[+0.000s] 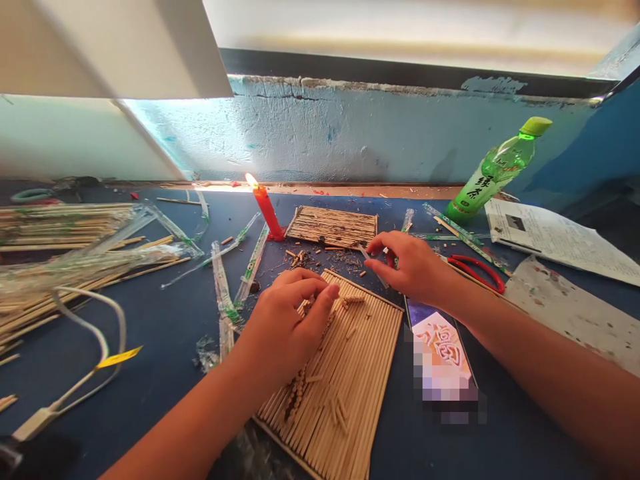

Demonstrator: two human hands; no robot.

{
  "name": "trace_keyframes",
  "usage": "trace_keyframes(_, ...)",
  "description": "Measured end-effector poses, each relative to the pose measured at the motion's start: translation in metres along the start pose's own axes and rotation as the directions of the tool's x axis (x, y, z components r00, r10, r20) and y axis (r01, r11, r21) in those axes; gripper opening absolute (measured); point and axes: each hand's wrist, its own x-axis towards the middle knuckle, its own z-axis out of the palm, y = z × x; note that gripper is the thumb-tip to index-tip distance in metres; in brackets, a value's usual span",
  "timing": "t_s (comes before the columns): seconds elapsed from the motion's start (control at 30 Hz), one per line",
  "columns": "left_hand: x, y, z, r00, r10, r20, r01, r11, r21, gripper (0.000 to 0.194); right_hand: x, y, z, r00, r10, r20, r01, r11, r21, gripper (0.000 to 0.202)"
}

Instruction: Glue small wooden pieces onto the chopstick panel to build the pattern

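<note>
My left hand (293, 320) is closed above a panel of pale wooden sticks (370, 347) laid side by side. Its thumb and fingertips come together; whatever they hold is too small or hidden to make out. Under that hand, a row of short stick pieces (299, 393) stands on the panel, and loose cut pieces (339, 413) lie nearby. My right hand (407, 267) pinches a thin translucent stick (380, 275) between thumb and index finger, just beyond the panel's far right corner. Past it lies a smaller, darker stick panel (333, 225).
A lit red candle (267, 212) stands left of the small panel. Scissors with red handles (483, 270), a phone (443, 340), papers (560, 237) and a green tea bottle (493, 173) are at right. Bundled sticks (90, 223) and a white cable (120, 320) lie left.
</note>
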Motion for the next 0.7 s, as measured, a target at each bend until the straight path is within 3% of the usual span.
trace_keyframes(0.2, -0.007, 0.012, -0.008, 0.996, 0.080, 0.037, -0.084, 0.989, 0.124, 0.019, 0.000, 0.008, 0.007, 0.981, 0.171, 0.086, -0.167, 0.984, -0.057, 0.025)
trace_keyframes(0.33, -0.012, 0.012, -0.002, 0.975, 0.156, 0.160, -0.179, 0.973, 0.143, 0.018, 0.000, 0.007, 0.006, 0.975, 0.198, 0.096, -0.194, 0.980, -0.051, 0.020)
trace_keyframes(0.5, -0.015, 0.010, 0.006, 0.938, 0.164, 0.306, -0.234, 0.950, 0.205, 0.010, 0.001, 0.008, 0.005, 0.965, 0.252, 0.079, -0.253, 0.967, 0.013, 0.014)
trace_keyframes(0.7, -0.016, 0.016, 0.010, 0.893, 0.153, 0.423, -0.292, 0.912, 0.287, 0.027, 0.001, 0.004, 0.002, 0.966, 0.242, 0.086, -0.249, 0.965, 0.079, 0.019)
